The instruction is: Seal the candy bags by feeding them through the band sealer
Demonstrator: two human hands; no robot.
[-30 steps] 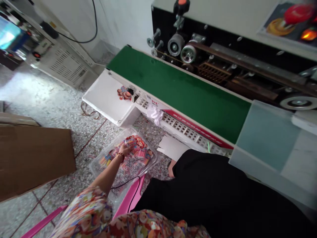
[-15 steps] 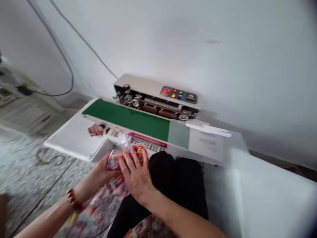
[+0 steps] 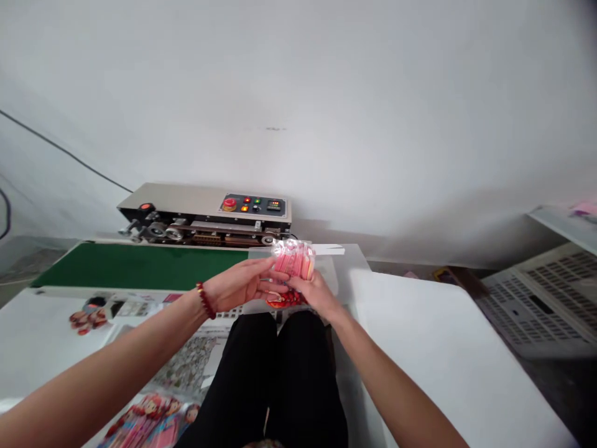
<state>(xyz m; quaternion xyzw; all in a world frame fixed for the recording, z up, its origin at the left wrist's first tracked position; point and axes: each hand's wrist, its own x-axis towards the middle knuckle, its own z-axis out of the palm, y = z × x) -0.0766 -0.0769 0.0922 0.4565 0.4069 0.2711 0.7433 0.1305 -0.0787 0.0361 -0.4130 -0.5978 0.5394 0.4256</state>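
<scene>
A clear plastic packet of pink sticks (image 3: 298, 260), with red printed shapes at its lower end, is upright above the near edge of the machine table. My right hand (image 3: 318, 294) grips its right side, thumb in front; the fingers behind are hidden. My left hand (image 3: 249, 285) has its fingers stretched and apart, touching the packet's left and lower front. Just behind the packet are the right end of the green conveyor belt (image 3: 153, 264) and a band sealing machine (image 3: 205, 214) with lit buttons.
Several similar packets (image 3: 152, 420) lie low on the left, beside my black-trousered legs. Small printed pieces (image 3: 88, 319) sit on the white table at left. A white table surface (image 3: 433, 336) extends right. Beyond it stands a slotted plastic crate (image 3: 543, 305); white strips (image 3: 329, 249) lie behind the packet.
My view has swung right. Both hands have moved from the packets at lower left to the belt's right end, bringing one packet along. My left hand's fingers have straightened.
</scene>
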